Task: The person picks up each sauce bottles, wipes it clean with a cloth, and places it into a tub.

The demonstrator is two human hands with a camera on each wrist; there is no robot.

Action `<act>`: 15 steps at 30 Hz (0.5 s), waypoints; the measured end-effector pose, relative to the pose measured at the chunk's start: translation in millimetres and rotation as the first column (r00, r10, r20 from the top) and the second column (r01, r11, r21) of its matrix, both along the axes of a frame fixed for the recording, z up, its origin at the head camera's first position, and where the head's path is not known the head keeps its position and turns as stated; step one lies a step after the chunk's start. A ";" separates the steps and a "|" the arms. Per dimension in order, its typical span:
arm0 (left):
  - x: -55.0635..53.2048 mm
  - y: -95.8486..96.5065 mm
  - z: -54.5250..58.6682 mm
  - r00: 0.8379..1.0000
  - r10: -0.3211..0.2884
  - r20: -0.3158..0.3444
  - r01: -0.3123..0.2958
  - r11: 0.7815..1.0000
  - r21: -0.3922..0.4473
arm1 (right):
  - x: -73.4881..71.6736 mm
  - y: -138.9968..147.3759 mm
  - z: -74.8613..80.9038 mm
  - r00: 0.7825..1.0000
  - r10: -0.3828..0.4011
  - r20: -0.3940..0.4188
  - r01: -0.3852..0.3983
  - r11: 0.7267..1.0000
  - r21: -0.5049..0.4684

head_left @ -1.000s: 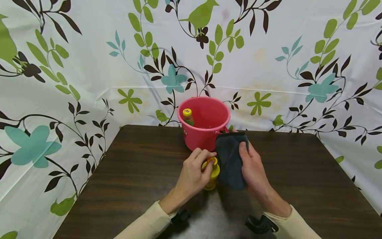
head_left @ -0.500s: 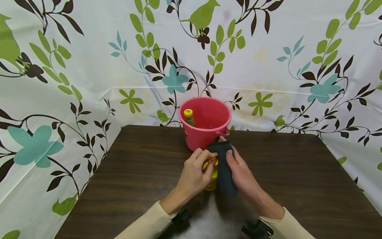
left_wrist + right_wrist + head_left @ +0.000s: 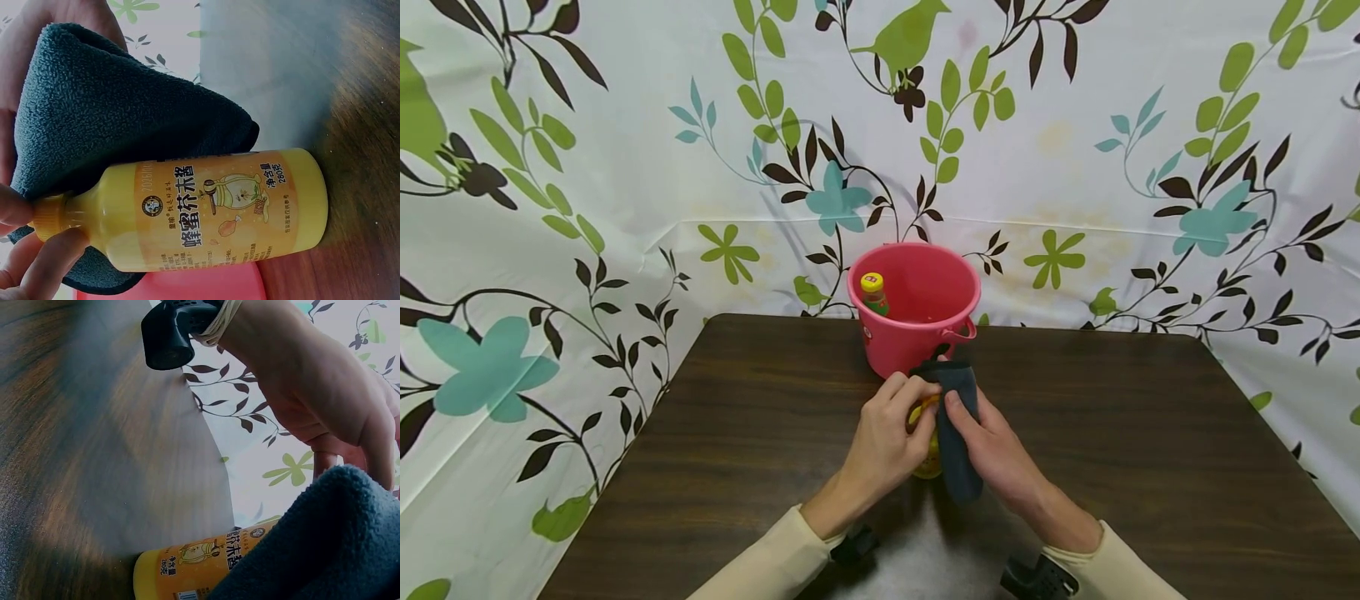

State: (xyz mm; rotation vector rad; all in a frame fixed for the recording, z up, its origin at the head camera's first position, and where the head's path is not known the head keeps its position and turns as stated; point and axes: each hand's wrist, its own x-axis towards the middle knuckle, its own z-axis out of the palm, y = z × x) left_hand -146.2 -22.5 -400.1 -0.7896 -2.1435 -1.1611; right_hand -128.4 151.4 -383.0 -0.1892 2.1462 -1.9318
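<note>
A yellow squeeze bottle of honey mustard sauce (image 3: 219, 212) with an orange label stands on the table. My left hand (image 3: 887, 429) pinches it by its yellow cap, thumb and fingers at the neck. My right hand (image 3: 1003, 450) grips a dark grey-blue cloth (image 3: 958, 467), thumb on the near side. The cloth lies along the bottle's right side and, in the left wrist view, wraps behind its neck and shoulder. In the right wrist view, the cloth covers the upper part of the bottle.
Just behind the hands stands a pink bucket (image 3: 895, 350), its handle hanging at the right. Inside it leans a green bottle with a yellow cap (image 3: 874, 287). The dark wooden table (image 3: 737, 417) ends at a patterned curtain (image 3: 1037, 167) at the back.
My right hand has moved left and slightly down with the cloth, bringing it from beside the bottle up against it, and the cloth now looks narrower. The left hand stays at the cap.
</note>
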 end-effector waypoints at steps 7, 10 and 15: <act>-0.4 -1.1 0.2 1.000 -0.002 -0.011 0.002 1.000 0.005 | -0.1 -1.4 -1.6 0.999 -0.045 0.026 0.045 0.999 0.004; -0.1 -1.5 0.1 1.000 -0.005 -0.004 0.005 1.000 0.006 | -0.1 -1.1 -3.4 0.998 -0.051 0.022 0.050 0.999 0.009; 0.0 -1.5 -0.6 1.000 -0.022 -0.003 0.022 1.000 0.007 | -0.1 0.0 -9.0 0.997 -0.070 0.037 0.069 0.997 0.017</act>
